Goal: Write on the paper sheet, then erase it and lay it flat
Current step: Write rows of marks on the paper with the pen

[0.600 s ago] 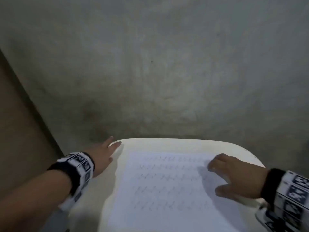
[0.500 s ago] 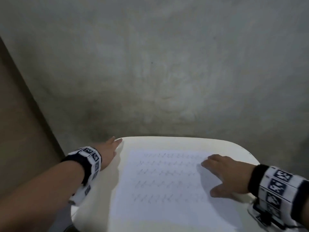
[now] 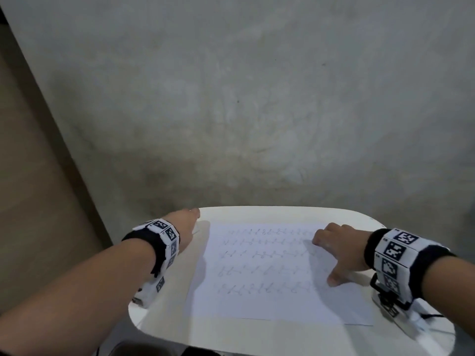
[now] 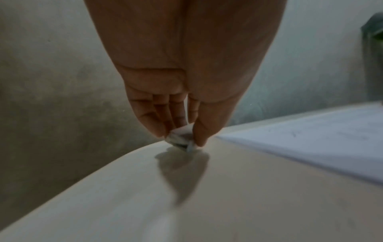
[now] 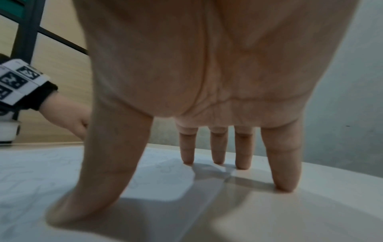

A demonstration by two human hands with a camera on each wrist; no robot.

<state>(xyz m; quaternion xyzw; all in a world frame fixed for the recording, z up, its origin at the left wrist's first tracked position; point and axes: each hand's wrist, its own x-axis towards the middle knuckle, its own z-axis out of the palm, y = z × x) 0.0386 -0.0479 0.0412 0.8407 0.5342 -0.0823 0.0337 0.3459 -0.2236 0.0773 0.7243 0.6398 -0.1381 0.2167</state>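
Observation:
A white paper sheet point(image 3: 270, 276) with several faint rows of pencil marks lies flat on the white table point(image 3: 257, 214). My left hand point(image 3: 190, 217) is at the table's far left corner, just off the paper's corner. In the left wrist view its thumb and fingertips pinch a small white eraser point(image 4: 179, 139), which touches the tabletop point(image 4: 228, 204) beside the paper point(image 4: 311, 144). My right hand point(image 3: 331, 255) presses the sheet's right side. Its thumb point(image 5: 68, 209) and fingertips point(image 5: 187, 157) stand straight on the paper point(image 5: 31, 180), with the little finger on the bare table.
Grey concrete point(image 3: 257, 111) fills the view beyond the table's rounded far edge. A brown panel point(image 3: 33, 201) runs along the left. A dark metal frame point(image 5: 24, 32) shows at the top left of the right wrist view, and a dark green object point(image 4: 373, 29) shows past the paper.
My left hand's fingers, stretched out earlier at the table corner, are now gathered together there. The right hand keeps pressing the paper's right side. The view has shifted slightly.

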